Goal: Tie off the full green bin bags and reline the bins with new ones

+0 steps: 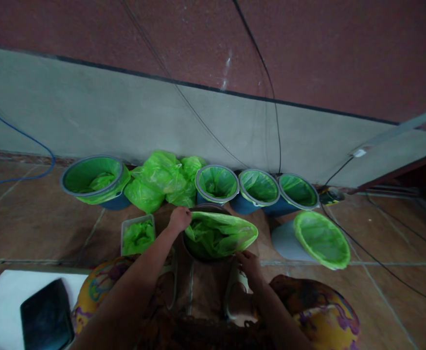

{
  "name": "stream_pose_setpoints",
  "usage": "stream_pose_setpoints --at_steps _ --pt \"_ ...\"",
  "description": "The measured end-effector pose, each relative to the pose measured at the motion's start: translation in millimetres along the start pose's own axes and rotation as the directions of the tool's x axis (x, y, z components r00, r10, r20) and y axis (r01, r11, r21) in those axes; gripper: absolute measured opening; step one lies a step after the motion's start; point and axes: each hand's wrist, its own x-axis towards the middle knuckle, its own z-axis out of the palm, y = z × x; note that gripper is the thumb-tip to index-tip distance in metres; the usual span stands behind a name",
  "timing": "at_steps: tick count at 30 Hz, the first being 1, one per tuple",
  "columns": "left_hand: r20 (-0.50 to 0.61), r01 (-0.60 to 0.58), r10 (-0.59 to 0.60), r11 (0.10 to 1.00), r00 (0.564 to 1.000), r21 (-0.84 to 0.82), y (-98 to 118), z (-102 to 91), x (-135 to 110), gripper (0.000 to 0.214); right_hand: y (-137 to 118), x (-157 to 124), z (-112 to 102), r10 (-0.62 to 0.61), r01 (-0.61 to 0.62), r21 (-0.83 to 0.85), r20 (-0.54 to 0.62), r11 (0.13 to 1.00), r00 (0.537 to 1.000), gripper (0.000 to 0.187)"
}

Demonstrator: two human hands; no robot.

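A green plastic bag (216, 238) hangs inside a dark bucket (193, 253) on the floor between my feet, its mouth stretched wide toward the right. My left hand (180, 219) is closed on the bag's edge at the left rim of the bucket. At the front right, the fingers of my right hand (248, 265) pinch the bag's lower edge near the bucket's rim. The bag's bottom is hidden in its folds. To the left of the bucket stands a small square container (123, 226) with crumpled green plastic in it.
Several lined buckets stand along the wall, including a large one (65, 187) left of knotted green bags (164, 172). A grey lined bin (288, 241) leans at right. A tablet (47, 313) lies on a white surface (1, 296). Cables cross the floor at right.
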Motion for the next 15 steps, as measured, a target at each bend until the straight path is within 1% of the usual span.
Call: stream_pose_setpoints --at_steps 2,4,5,6,7,8,9,10,11,12,13,15 --pt "-0.009 -0.018 0.018 0.999 1.0 -0.044 2.1 -3.1 0.0 0.029 -8.9 -4.3 -6.8 0.006 -0.008 -0.028 -0.043 1.0 0.999 0.051" --pt "-0.022 -0.035 0.033 0.995 0.999 -0.095 5.1 -6.4 0.1 0.031 -22.3 -9.7 -17.1 -0.055 0.049 -0.086 -0.074 0.995 0.996 0.048" --pt "-0.042 -0.047 0.04 0.985 0.998 -0.169 7.3 -8.1 0.1 0.031 -30.4 -12.6 -22.7 -0.108 0.096 -0.126 -0.088 0.987 0.99 0.046" --pt "-0.071 -0.067 0.048 0.955 0.996 -0.289 10.1 -10.2 -0.1 0.03 -39.5 -15.4 -28.4 -0.164 0.146 -0.17 -0.098 0.975 0.982 0.043" --pt "-0.106 -0.1 0.059 0.891 0.993 -0.442 13.7 -12.7 -0.5 0.029 -49.5 -17.9 -33.8 -0.224 0.198 -0.216 -0.103 0.956 0.969 0.041" --pt "-0.144 -0.146 0.073 0.786 0.987 -0.601 18.0 -15.7 -1.3 0.029 -60.3 -20.0 -38.8 -0.281 0.248 -0.259 -0.097 0.934 0.955 0.039" --pt "-0.179 -0.192 0.088 0.65 0.98 -0.735 23.0 -19.3 -2.5 0.028 -71.7 -21.4 -43.3 -0.336 0.298 -0.295 -0.085 0.908 0.938 0.037" --pt "-0.205 -0.229 0.104 0.518 0.973 -0.824 28.6 -23.4 -4.3 0.029 -83.6 -22.5 -47.3 -0.393 0.352 -0.322 -0.07 0.879 0.917 0.035" --pt "-0.222 -0.252 0.121 0.42 0.968 -0.872 34.7 -27.9 -6.8 0.031 -95.8 -23.1 -50.8 -0.449 0.408 -0.337 -0.048 0.848 0.892 0.033" --pt "-0.23 -0.264 0.138 0.349 0.963 -0.899 41.2 -32.7 -10.0 0.032 -108.0 -23.7 -53.8 -0.502 0.463 -0.337 -0.033 0.82 0.864 0.031" --pt "-0.234 -0.271 0.155 0.3 0.96 -0.915 47.9 -37.4 -13.8 0.032 -120.1 -24.3 -56.1 -0.549 0.514 -0.317 -0.025 0.797 0.836 0.029" --pt "-0.238 -0.289 0.22 0.243 0.946 -0.926 61.6 -45.8 -22.5 0.031 -143.2 -25.6 -59.0 -0.617 0.596 -0.229 -0.027 0.769 0.786 0.025"
